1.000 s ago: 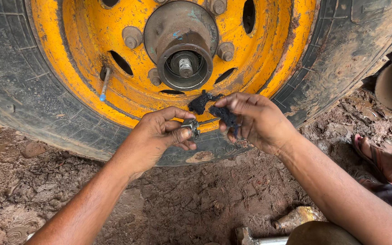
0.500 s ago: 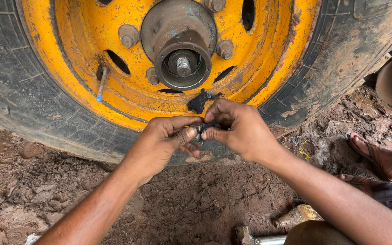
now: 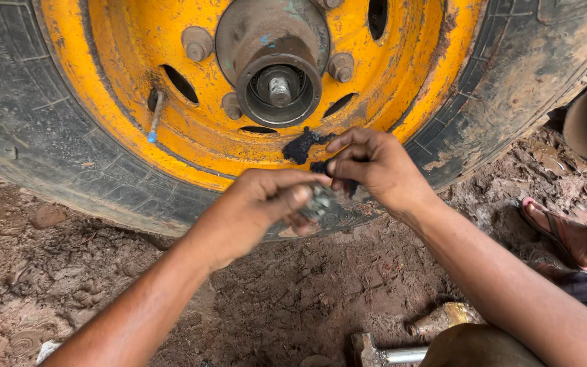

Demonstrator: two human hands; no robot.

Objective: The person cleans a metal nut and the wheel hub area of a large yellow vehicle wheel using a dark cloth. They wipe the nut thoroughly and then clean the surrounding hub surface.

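Below the yellow wheel hub (image 3: 276,64), the left hand (image 3: 259,207) pinches a small greasy metal part (image 3: 318,202), fingers closed on it, while the right hand (image 3: 375,166) wipes it with a black rag (image 3: 301,145), pinched.

Soft, even daylight, no hard shadows or glare. Yellow wheel rim (image 3: 402,102) bright & sharp; hub (image 3: 276,61) recess dark. Left hand (image 3: 259,207) motion-blurred, esp. fingertips. Slight wide-angle bend at the edges. Near ground sharp.
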